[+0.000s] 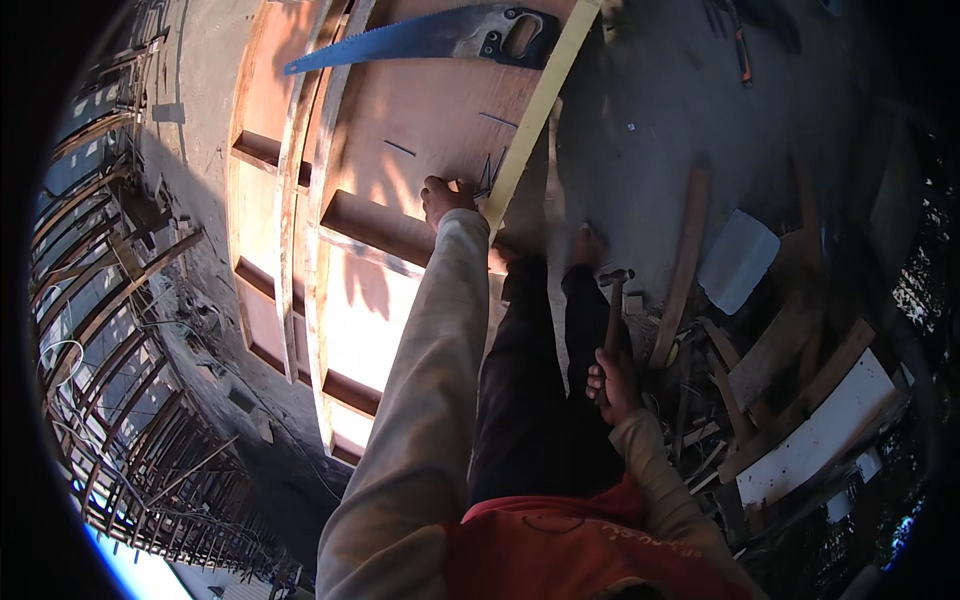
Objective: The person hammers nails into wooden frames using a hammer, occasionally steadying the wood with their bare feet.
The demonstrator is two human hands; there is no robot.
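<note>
Hammer (pixel 614 318), right of centre: brown handle. Saw (pixel 430 38), upper centre: blue blade. Shirt (pixel 560 545), lower centre: red. Trousers (pixel 515 400), centre: black.

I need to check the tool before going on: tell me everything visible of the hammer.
The hammer has a dark, metallic-looking head set crosswise on a slim brown handle, apparently wood. It is held head outward from the body, beside the dark trousers. The right grip wraps the lower handle; no other contact is clear. Any claw is too small to make out.
</note>
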